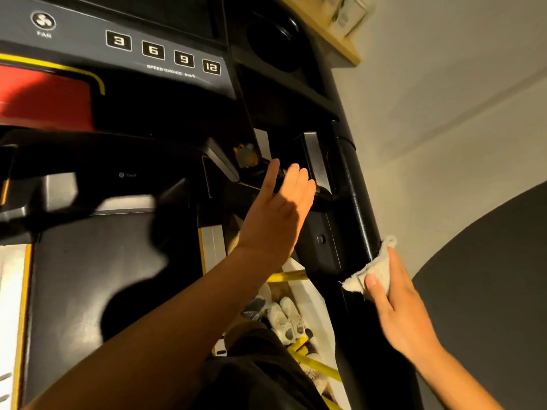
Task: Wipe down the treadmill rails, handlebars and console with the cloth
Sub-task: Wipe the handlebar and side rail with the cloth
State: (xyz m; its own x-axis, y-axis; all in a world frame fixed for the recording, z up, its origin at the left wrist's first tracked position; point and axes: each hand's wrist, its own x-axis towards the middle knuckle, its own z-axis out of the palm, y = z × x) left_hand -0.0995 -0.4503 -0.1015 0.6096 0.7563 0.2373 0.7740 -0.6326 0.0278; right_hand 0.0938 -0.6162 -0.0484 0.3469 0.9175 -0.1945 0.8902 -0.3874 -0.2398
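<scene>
Head view: right hand (396,309) pinched cloth (370,273) against black handlebar (359,214); left hand (275,214) was flat-fingered, released; cup holder (275,39) contents too dark to read.

console (177,31) FAN, 3 6 9 12, SPEED CHOICE

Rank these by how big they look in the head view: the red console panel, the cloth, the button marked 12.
1. red console panel
2. cloth
3. button marked 12
The cloth is bunched and looks nearer the camera, so real sizes may differ.
</scene>
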